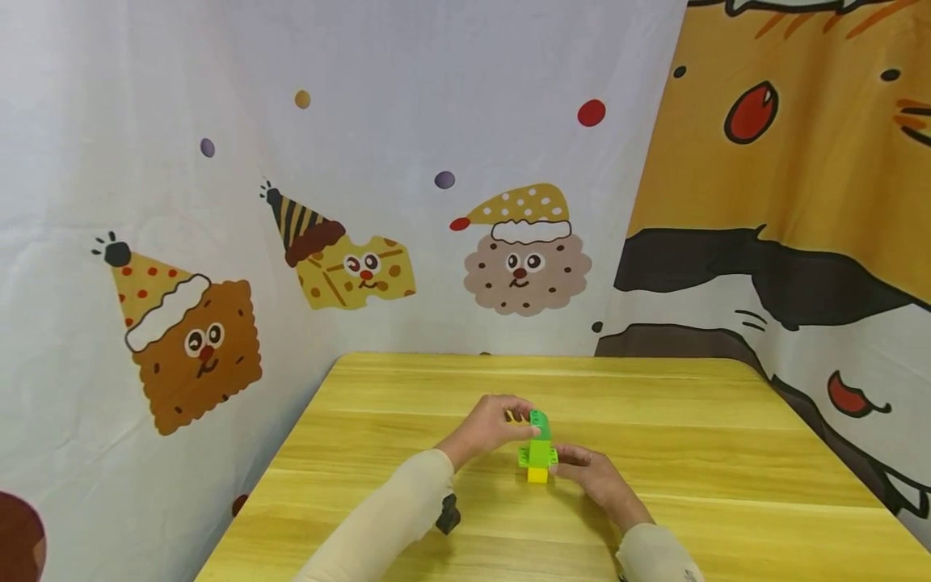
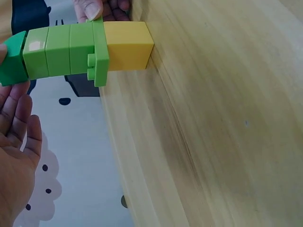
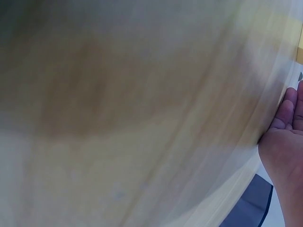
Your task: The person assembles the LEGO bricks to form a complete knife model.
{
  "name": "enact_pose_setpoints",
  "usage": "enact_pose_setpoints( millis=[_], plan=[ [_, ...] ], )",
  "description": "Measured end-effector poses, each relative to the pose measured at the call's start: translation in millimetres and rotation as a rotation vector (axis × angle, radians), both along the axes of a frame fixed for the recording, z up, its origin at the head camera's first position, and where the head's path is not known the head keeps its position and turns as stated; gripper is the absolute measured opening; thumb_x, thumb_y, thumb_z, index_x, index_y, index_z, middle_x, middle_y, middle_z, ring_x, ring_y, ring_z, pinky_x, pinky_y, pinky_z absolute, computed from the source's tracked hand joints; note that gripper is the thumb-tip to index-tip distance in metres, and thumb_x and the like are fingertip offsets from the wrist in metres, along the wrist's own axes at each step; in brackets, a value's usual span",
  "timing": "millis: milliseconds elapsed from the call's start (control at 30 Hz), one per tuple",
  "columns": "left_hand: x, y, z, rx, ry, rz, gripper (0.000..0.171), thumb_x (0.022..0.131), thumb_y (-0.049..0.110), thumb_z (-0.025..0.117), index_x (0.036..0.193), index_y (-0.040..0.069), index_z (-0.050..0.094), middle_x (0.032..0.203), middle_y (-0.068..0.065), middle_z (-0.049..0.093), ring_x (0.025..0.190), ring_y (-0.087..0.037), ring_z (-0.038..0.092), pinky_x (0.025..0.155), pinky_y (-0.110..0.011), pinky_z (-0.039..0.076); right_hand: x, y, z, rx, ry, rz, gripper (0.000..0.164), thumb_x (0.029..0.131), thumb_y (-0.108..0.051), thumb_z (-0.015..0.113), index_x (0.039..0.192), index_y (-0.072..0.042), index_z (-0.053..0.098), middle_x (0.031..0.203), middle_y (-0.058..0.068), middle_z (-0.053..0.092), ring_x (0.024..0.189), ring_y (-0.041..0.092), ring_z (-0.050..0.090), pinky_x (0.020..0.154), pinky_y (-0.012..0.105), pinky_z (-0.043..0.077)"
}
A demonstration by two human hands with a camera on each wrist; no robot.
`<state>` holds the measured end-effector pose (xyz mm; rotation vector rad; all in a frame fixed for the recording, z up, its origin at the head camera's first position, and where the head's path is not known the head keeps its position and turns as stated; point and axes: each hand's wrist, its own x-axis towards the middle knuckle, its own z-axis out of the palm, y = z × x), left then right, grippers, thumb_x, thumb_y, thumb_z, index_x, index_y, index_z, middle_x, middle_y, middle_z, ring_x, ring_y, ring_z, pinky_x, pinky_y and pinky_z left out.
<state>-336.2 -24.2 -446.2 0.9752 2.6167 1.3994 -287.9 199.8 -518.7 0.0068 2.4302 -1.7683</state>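
A small upright tower of toy building blocks stands on the table, with a yellow block (image 1: 537,475) at its foot. Above that lies a wider light green plate (image 2: 101,61) with studs, then several stacked light green blocks (image 1: 540,451). A dark green curved block (image 1: 540,426) tops it. My left hand (image 1: 489,424) pinches this top block between thumb and fingers, its other fingers loosely bent in the left wrist view. On the opposite side, my right hand (image 1: 598,478) pinches the plate's right end. The right wrist view catches the right hand (image 3: 284,135) at its edge.
The wooden table (image 1: 378,428) spreads around the tower. Behind it hangs a white cloth (image 1: 407,121) printed with cartoon figures. A small black device (image 1: 448,515) sits at the left wrist.
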Motion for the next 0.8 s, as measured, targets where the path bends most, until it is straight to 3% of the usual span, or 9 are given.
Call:
enact_pose_setpoints(
  millis=[400,667,800],
  plan=[
    [-1.2,6,-5.4,0.009,0.007,0.004,0.022,0.087,0.03,0.079,0.107,0.021,0.074,0.09,0.012,0.063,0.081,-0.01,0.055,0.069,-0.025,0.049,-2.1,3,-4.0,-0.007,-0.002,-0.01,0.049,0.087,-0.032,0.077,0.128,-0.007,0.067,0.125,0.009,0.065,0.121,0.033,0.055,0.101,0.059,0.039],
    [1.4,3,-11.2,0.067,-0.058,0.009,0.027,0.088,0.031,0.078,0.113,0.02,0.072,0.1,-0.002,0.068,0.087,-0.01,0.056,0.078,-0.027,0.048,-0.7,2,-2.0,-0.005,-0.012,-0.001,0.05,0.086,-0.035,0.077,0.127,-0.008,0.067,0.126,0.008,0.065,0.123,0.034,0.054,0.102,0.06,0.037],
    [3.1,1,-13.1,0.109,-0.11,0.016,0.025,0.088,0.033,0.077,0.111,0.024,0.072,0.1,0.001,0.066,0.089,-0.012,0.057,0.08,-0.029,0.048,-0.4,0,-0.2,-0.007,-0.013,0.003,0.051,0.086,-0.036,0.078,0.128,-0.008,0.067,0.126,0.009,0.065,0.123,0.034,0.053,0.102,0.06,0.036]
  ],
)
